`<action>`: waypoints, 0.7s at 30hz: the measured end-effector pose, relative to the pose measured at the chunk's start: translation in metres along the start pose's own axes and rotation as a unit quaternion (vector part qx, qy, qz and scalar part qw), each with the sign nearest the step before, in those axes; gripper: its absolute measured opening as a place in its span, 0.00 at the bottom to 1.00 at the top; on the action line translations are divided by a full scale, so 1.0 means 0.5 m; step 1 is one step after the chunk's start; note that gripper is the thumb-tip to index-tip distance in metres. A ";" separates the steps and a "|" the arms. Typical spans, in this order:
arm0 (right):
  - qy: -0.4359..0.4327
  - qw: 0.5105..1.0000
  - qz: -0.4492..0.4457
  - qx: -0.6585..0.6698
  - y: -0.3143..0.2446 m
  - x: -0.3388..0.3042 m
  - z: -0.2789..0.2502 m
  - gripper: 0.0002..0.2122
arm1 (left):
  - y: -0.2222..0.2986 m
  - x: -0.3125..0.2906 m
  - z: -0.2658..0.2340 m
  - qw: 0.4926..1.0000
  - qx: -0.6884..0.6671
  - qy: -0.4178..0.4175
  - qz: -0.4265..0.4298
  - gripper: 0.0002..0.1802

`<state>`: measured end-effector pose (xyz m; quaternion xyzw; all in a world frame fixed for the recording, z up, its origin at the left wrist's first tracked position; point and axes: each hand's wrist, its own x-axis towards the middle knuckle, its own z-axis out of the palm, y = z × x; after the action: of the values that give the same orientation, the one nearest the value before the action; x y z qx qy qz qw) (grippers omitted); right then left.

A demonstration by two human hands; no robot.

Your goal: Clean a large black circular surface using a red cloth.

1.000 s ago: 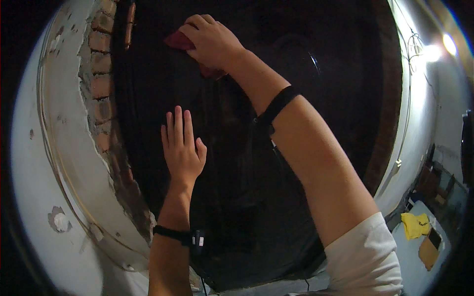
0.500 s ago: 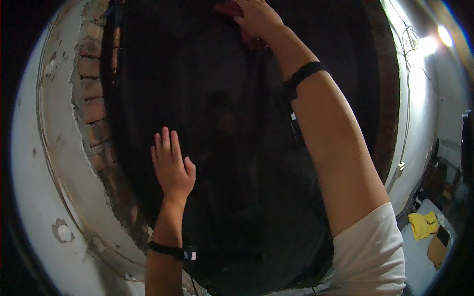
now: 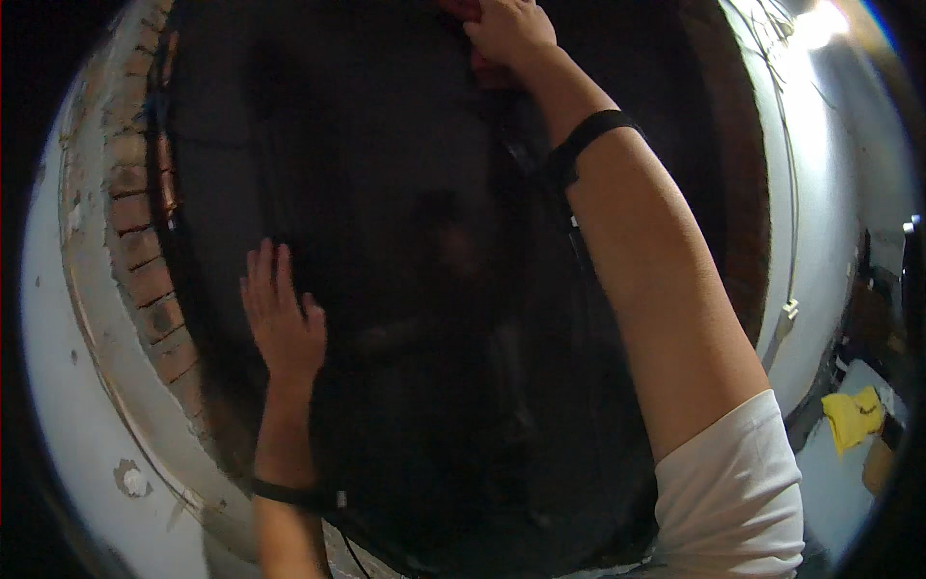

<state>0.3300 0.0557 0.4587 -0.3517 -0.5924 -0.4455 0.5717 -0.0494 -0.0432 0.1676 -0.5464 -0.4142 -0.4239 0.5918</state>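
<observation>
Red cloth [image 3: 491,74] sits high on the dark glossy panel [image 3: 415,434], gathered under the right hand [image 3: 516,37], which is curled over it; the view cuts off part of the fingers, so how firmly they press I cannot tell. Lower down, toward the panel's left side, the left hand [image 3: 285,323] is spread, fingers straight and thumb held apart (whether its palm bears on the surface or hovers just off it, I cannot tell). Judging by this reach, the step in hand is a wiping pass over the panel's upper part. Next, the move probably calls for even pressure and a sideways or downward stroke, the left hand perhaps bracing. Rough brickwork [image 3: 147,280] borders the panel on its left and could snag the fabric; a yellow cloth [image 3: 854,420] lies well to the panel's right.
</observation>
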 end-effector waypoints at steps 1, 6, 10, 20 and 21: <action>0.015 1.000 0.006 -0.012 0.017 -0.014 -0.007 0.24 | -0.005 0.007 0.009 1.000 0.014 -0.014 -0.021 0.38; 0.000 0.999 0.039 -0.009 0.049 -0.086 -0.034 0.24 | -0.040 0.004 0.033 0.999 0.000 -0.007 -0.043 0.36; 0.000 0.999 0.036 -0.011 0.104 -0.143 -0.053 0.24 | -0.043 0.007 0.034 1.000 0.004 0.010 -0.024 0.33; 0.024 0.996 -0.053 -0.061 0.269 -0.257 -0.072 0.26 | -0.056 -0.002 0.055 0.999 0.029 0.034 -0.004 0.31; 0.032 0.997 -0.048 -0.050 0.262 -0.256 -0.072 0.26 | -0.057 0.000 0.049 0.999 0.037 0.033 -0.002 0.31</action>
<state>0.4772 0.0808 0.3467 -0.3365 -0.5675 -0.5125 0.5497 -0.0773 -0.0201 0.1777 -0.5090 -0.4108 -0.4278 0.6238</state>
